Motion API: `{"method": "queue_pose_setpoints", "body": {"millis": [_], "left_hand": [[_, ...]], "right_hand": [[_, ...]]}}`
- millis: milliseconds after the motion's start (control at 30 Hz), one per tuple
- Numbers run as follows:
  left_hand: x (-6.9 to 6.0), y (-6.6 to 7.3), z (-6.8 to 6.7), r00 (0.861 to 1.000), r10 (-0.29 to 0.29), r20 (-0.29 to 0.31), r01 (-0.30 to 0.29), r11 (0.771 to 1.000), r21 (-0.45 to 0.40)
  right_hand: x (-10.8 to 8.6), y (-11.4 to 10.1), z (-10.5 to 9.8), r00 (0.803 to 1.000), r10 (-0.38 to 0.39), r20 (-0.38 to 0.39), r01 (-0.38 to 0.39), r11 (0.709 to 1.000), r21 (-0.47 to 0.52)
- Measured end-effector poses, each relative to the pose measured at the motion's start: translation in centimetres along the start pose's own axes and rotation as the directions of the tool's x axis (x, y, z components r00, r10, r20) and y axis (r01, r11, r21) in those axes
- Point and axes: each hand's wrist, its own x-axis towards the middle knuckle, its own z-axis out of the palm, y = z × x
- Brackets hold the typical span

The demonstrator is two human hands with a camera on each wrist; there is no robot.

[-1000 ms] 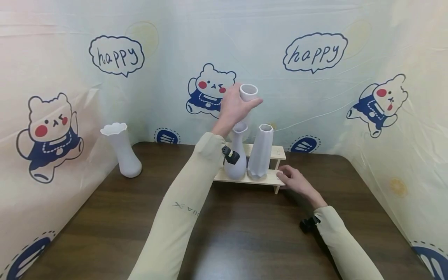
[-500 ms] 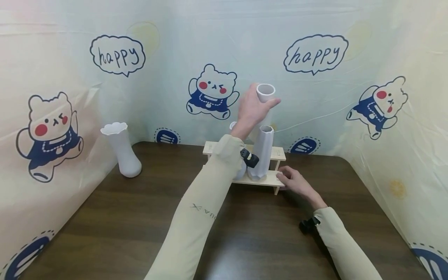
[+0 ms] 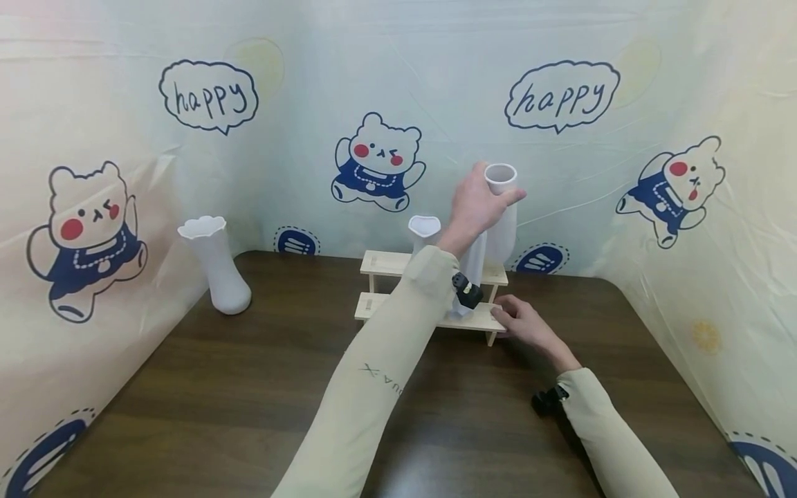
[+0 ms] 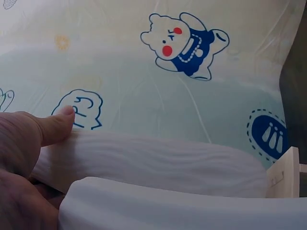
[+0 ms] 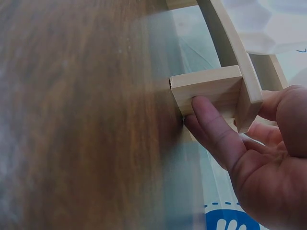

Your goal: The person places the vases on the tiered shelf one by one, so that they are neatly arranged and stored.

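Note:
A tall white vase (image 3: 504,225) with a rippled side is gripped near its rim by my left hand (image 3: 476,207). It stands upright over the right end of the upper board of a two-step wooden rack (image 3: 381,263); whether its base touches the board I cannot tell. In the left wrist view, a smooth white vase (image 4: 182,208) lies in front of it. This faceted vase (image 3: 476,259) is on the lower step, partly behind my left arm. Another white vase (image 3: 425,230) shows only its top. My right hand (image 3: 529,324) pinches the lower step's right end.
A white vase with a wavy rim (image 3: 218,266) stands on the dark wooden table (image 3: 187,387) at the left. A printed curtain (image 3: 461,62) encloses the table's back and sides.
My left hand has carried the rippled vase rightward, and lately lower, to the rack's right end. The right hand has kept its place on the rack.

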Motion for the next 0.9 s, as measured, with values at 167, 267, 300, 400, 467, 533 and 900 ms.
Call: {"method": "queue_pose_setpoints", "body": {"millis": [167,267,300,400,467,533,900], "left_hand": [[0.0,0.2,0.4,1.000,0.019,0.023,-0.020,0.999,0.047],[0.0,0.3,0.4,0.999,0.009,0.047,-0.013,0.997,0.078],[0.0,0.3,0.4,0.998,0.002,0.056,-0.007,0.996,0.089],[0.1,0.4,0.5,0.997,-0.015,0.075,0.007,0.994,0.111],[0.1,0.4,0.6,0.996,-0.023,0.084,0.013,0.992,0.123],[0.1,0.4,0.7,0.996,-0.017,0.088,0.006,0.991,0.131],[0.4,0.6,0.5,0.989,0.009,0.146,-0.034,0.985,0.169]], "right_hand": [[0.0,-0.2,0.0,1.000,0.001,-0.001,-0.001,1.000,-0.004],[0.1,0.0,0.0,1.000,0.002,0.000,-0.002,1.000,-0.008],[0.1,0.0,0.0,1.000,0.003,0.000,-0.003,1.000,-0.007],[0.1,0.0,-0.1,1.000,0.011,0.006,-0.011,1.000,-0.012],[0.0,0.0,-0.1,1.000,0.019,0.010,-0.019,1.000,-0.014],[-0.2,-0.3,-0.1,0.999,0.027,0.020,-0.027,1.000,-0.003],[-1.9,-3.5,-0.2,0.999,0.030,0.035,-0.031,0.999,0.009]]}}
